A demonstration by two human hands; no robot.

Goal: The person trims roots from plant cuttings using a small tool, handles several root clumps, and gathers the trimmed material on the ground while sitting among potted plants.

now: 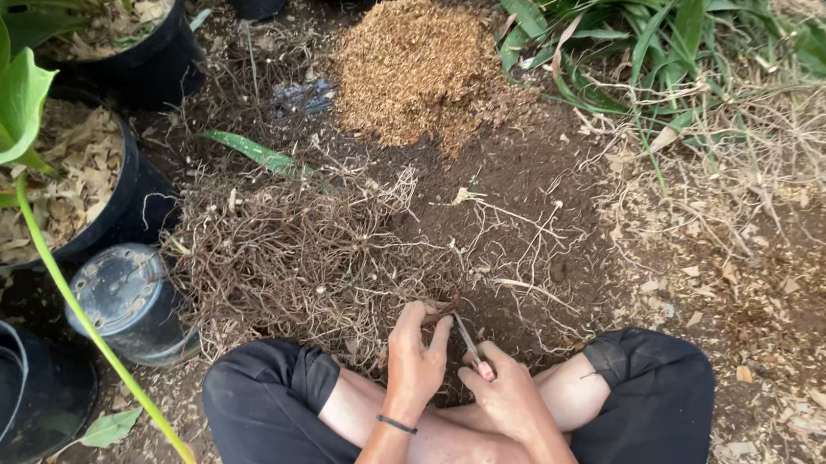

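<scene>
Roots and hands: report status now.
Left hand pinching a root. Right hand gripping a small cutter against it. Tangled root pile just ahead, upturned black pot left.

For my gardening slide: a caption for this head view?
Left hand pinches roots while right hand works small snips over dark soil.

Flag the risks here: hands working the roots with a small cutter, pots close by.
1. The right hand holds a small cutting tool whose tip sits right by the left hand's fingers; a slip could nick them.
2. The root tangle is dense, so a wrong strand might get cut.
3. The overturned black pot and the long leaf stalk lie beside the left knee; a shift of the leg might crush the stalk.
</scene>
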